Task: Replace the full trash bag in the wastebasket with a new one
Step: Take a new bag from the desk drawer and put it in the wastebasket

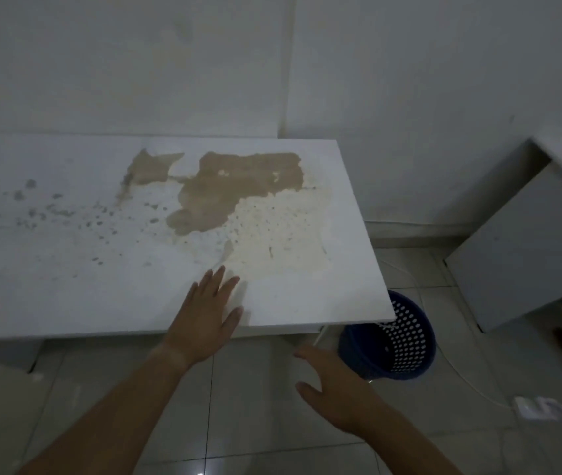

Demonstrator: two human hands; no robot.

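1. the left hand (204,317) lay flat with fingers spread over the near edge of the white tabletop (67,269), holding nothing.
2. the right hand (334,382) hovered over the tiled floor (245,389), fingers apart and empty, near the basket but not touching it.
3. the blue perforated wastebasket (399,341) stood on the floor just beyond and to the right of the right hand, partly tucked under the tabletop corner. whether a bag lined it could not be told; only a pale scrap showed near its rim.
4. judged by looks, the plastic basket would be light and stiff, easy to tip; its rim seemed the best place to take hold. any bag inside would be thin, soft and slippery, best gathered at its mouth.
5. count: one wastebasket, one tabletop, two hands, one white cabinet (526,255) far right of the right hand, one white power strip (543,411) on the floor. no new bag was in sight.
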